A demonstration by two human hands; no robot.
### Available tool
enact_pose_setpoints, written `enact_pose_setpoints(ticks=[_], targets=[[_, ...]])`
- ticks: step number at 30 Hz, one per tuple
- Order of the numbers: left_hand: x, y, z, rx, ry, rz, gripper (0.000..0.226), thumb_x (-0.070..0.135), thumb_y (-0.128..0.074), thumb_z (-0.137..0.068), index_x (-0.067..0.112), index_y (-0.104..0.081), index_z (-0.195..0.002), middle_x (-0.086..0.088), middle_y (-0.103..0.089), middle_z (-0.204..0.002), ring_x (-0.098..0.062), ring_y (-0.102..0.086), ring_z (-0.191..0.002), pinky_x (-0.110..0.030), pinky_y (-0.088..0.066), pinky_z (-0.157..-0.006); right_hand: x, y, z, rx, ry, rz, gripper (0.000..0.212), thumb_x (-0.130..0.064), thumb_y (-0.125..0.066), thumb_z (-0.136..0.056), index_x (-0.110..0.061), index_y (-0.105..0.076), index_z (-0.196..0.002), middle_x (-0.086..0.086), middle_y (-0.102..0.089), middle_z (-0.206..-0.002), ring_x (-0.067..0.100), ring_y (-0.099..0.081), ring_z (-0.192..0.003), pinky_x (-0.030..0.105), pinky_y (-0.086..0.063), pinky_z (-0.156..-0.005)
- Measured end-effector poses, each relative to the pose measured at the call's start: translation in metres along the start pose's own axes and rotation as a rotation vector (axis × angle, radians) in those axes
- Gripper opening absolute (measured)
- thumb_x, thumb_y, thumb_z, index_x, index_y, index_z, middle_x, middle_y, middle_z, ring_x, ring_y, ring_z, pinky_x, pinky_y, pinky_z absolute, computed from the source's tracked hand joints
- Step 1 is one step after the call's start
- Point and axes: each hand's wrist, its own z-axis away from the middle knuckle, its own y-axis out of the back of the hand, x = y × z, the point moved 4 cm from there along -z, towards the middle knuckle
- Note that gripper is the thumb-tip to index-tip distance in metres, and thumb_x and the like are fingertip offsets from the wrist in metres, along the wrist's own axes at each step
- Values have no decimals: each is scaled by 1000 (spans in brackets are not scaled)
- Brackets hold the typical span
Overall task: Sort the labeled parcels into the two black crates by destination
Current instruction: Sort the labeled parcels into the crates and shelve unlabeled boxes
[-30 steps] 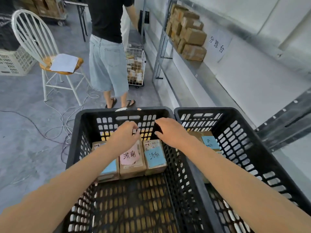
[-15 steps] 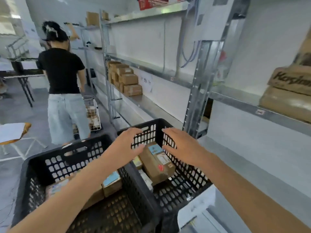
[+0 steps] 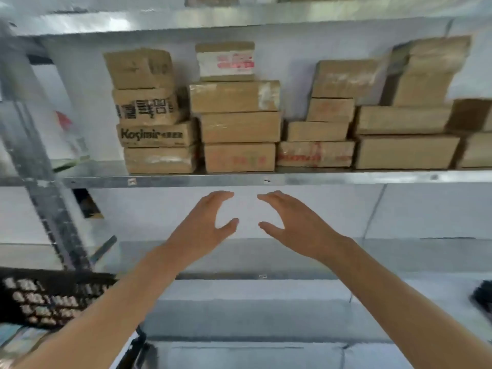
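Now, head view, the only one: both arms are reaching up toward a metal shelf (image 3: 266, 179) loaded with brown cardboard parcels (image 3: 239, 126) in uneven stacks. The left hand (image 3: 205, 222) and the right hand (image 3: 290, 222) are hovering just under the shelf's front edge, palms facing each other, fingers spread and gently curved. Neither is holding or touching anything. The parcels are sitting above and beyond the fingertips, apart from both hands. The leftmost stack is carrying a box with bold black lettering (image 3: 157, 134), and a white-faced box with red print (image 3: 226, 62) is topping the next stack. One black crate (image 3: 48, 296) is showing at the lower left, its contents too blurred to name. A dark shape (image 3: 483, 299) is cutting in at the right edge; whether it is the second crate I cannot tell.

Judgement: the hands are setting up for a two-handed pick from the shelf.

Risks from here:
- Pulling a lower box would be dragging the ones above it off, since the piles are mismatched in width.
- Destination labels are not reading from this angle, so a parcel could be going into the wrong crate unless turned and checked.
- The crate is lying low and off to the left, out of the line of sight, so a drop made without looking could be catching its rim
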Motion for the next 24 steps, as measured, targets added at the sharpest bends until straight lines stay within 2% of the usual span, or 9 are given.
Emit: enact_pose_setpoints(ticks=[2, 6, 10, 14, 18, 24], targets=[[45, -26, -32, -16, -108, 48, 55, 37, -61, -93, 26, -41, -143, 14, -42, -143, -3, -36, -133, -2, -18, -96, 41, 26, 23, 61, -98, 31, 58, -43, -52, -99, -26, -33, -151, -10, -37, -152, 11, -35, -139, 28, -28, -116], [124, -74, -86, -76, -264, 118, 57, 45, -58, -93, 32, -37, -145, 13, -39, -148, -5, -37, -133, -18, -27, -99, 115, 62, 70, 110, -292, 75, 57, -44, -51, -99, -26, -33, -150, -11, -37, -151, 11, -36, -137, 30, -31, -115], [187, -108, -134, -123, -378, 191, 59, 45, -59, -92, 31, -37, -145, 11, -37, -151, -10, -36, -137, -23, -28, -102, 175, 103, 100, 158, -439, 81, 57, -39, -54, -98, -26, -35, -149, -11, -40, -149, 12, -39, -135, 30, -33, -112], [245, -133, -185, -94, -482, 241, 60, 43, -60, -92, 26, -38, -145, 9, -40, -149, -10, -37, -137, -26, -32, -106, 227, 153, 106, 243, -506, 121, 56, -37, -55, -98, -23, -35, -149, -9, -42, -147, 14, -43, -133, 33, -36, -111], [302, -166, -238, -140, -538, 288, 61, 36, -60, -92, 24, -36, -147, 7, -37, -151, -11, -34, -137, -20, -26, -101, 283, 192, 101, 339, -570, 120, 56, -35, -55, -99, -24, -34, -150, -8, -39, -149, 14, -43, -132, 28, -35, -108], [372, -228, -319, -151, -579, 381, 58, 34, -60, -93, 18, -39, -145, 2, -41, -147, -13, -34, -136, -20, -26, -103, 379, 220, 95, 364, -626, 179, 58, -35, -54, -99, -22, -31, -151, -6, -38, -148, 13, -39, -135, 27, -31, -110]])
